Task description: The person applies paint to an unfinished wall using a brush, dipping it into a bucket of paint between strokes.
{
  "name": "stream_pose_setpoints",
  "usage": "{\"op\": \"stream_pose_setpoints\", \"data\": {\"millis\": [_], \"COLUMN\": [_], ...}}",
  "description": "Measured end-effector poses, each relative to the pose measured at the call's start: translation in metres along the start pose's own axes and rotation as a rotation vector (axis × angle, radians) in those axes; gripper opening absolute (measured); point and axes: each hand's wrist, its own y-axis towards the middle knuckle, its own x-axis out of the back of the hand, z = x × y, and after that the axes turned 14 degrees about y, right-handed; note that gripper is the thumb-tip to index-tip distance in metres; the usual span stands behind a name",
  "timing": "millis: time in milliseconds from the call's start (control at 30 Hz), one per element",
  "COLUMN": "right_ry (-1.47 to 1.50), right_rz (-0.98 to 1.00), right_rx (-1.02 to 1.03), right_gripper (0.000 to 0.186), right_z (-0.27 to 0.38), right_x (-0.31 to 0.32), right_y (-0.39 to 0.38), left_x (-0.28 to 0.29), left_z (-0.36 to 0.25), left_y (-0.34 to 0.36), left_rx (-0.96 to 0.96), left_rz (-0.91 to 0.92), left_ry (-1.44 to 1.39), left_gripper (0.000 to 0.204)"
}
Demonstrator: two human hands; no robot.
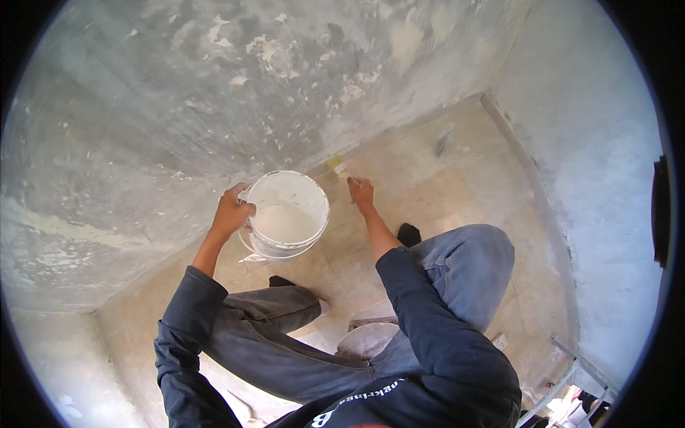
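Note:
My left hand (234, 211) grips the rim of a white plastic bucket (320, 202) on its left side, fingers closed over the edge. The bucket is tilted a little and holds whitish liquid (282, 222); its wire handle hangs down at the front. To the right of the bucket, my right hand (361, 192) is closed around the handle of a paintbrush (337, 166). Yellowish bristles on the brush point up and left, close to the foot of the wall. The brush handle is mostly hidden in my fingers.
A patchy grey wall (164, 107) with flaking white spots rises ahead, meeting a pale bluish wall (599, 143) on the right. Beige floor tiles (457, 192) carry smears. Below, between my bent legs, sits a round whitish thing (367, 341). A metal frame (567, 381) stands at lower right.

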Motion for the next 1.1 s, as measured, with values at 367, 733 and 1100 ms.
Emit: {"op": "stream_pose_setpoints", "data": {"millis": [367,733,1100], "right_ry": [0.092,0.757,-0.005], "right_rz": [-0.109,0.088,-0.214], "right_rx": [0.215,0.194,0.209], "right_gripper": [0.041,0.038,0.042], "right_z": [0.094,0.240,-0.036], "right_x": [-0.019,0.030,0.003], "right_y": [0.032,0.003,0.043], "left_x": [-0.005,-0.002,-0.005], "left_z": [0.001,-0.007,-0.016], "left_y": [0.003,0.002,0.006], "left_rx": [-0.013,-0.054,-0.037], "left_rz": [0.022,-0.018,-0.003], "left_ry": [0.041,-0.011,0.010], "left_gripper": [0.063,0.054,0.062]}}
